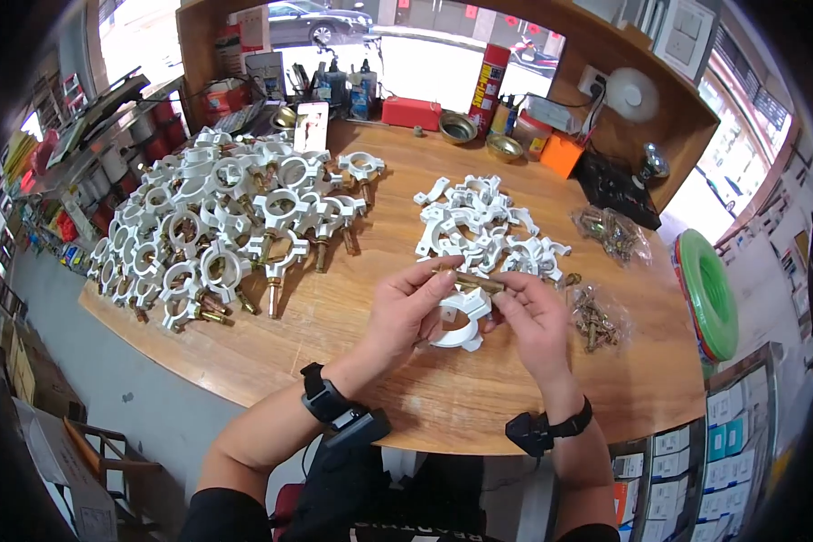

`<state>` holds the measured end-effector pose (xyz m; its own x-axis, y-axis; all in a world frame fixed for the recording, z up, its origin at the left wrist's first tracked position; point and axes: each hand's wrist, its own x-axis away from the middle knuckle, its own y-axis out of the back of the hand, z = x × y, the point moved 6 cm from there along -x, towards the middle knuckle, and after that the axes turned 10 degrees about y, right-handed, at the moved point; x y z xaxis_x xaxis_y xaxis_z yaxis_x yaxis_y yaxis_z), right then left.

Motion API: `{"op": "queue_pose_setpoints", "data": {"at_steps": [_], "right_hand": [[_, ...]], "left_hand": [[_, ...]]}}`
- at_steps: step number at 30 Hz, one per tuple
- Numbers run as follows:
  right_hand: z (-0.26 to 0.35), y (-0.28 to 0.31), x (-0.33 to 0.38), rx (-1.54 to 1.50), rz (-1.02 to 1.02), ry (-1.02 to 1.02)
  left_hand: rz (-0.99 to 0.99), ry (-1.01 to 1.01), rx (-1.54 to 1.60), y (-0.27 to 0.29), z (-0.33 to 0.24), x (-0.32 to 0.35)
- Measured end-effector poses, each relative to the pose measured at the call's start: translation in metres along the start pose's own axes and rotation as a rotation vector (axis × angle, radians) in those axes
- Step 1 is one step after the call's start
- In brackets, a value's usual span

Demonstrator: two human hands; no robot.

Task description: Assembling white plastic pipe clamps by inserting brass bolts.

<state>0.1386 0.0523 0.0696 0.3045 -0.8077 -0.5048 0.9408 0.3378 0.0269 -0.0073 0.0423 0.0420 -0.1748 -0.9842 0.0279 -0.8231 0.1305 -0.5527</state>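
From the head camera we look down on our two hands meeting over the middle of a wooden table [370,271]. Our left hand [405,312] and our right hand [535,323] pinch the two ends of a brass bolt [468,279] between fingertips, holding it level just above a white plastic clamp [461,325]. The clamp sits between the palms, partly hidden by the fingers, so we cannot tell which hand bears its weight (it seems to rest against the left fingers). Both hands are closed on the bolt, thumbs and forefingers together.

Around the hands the table is crowded. To the left lies a large heap of finished clamps [217,221], white rings with brass bolts sticking out. Just beyond the hands lies a smaller pile of loose clamp halves [483,226], close to our fingertips. To the right, near the right hand, lies a clear bag of screws [594,318], and a second bag [612,233] sits farther back. A red spray can [489,79] stands at the back edge, with a small fan [631,93] beside it. A green hose coil [706,294] hangs off the right side of the table.
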Motion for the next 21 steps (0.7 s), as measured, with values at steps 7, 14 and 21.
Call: {"op": "queue_pose_setpoints", "data": {"at_steps": [7, 14, 21], "right_hand": [[0.014, -0.023, -0.025, 0.13, 0.195, -0.3], [0.001, -0.072, -0.173, 0.462, 0.313, -0.178], [-0.095, -0.172, -0.297, 1.085, 0.536, 0.21]], "left_hand": [[0.014, 0.03, -0.006, 0.015, -0.032, 0.033], [0.038, 0.239, -0.026, 0.092, -0.053, 0.063], [0.116, 0.424, 0.162, 0.148, -0.055, 0.069]]}}
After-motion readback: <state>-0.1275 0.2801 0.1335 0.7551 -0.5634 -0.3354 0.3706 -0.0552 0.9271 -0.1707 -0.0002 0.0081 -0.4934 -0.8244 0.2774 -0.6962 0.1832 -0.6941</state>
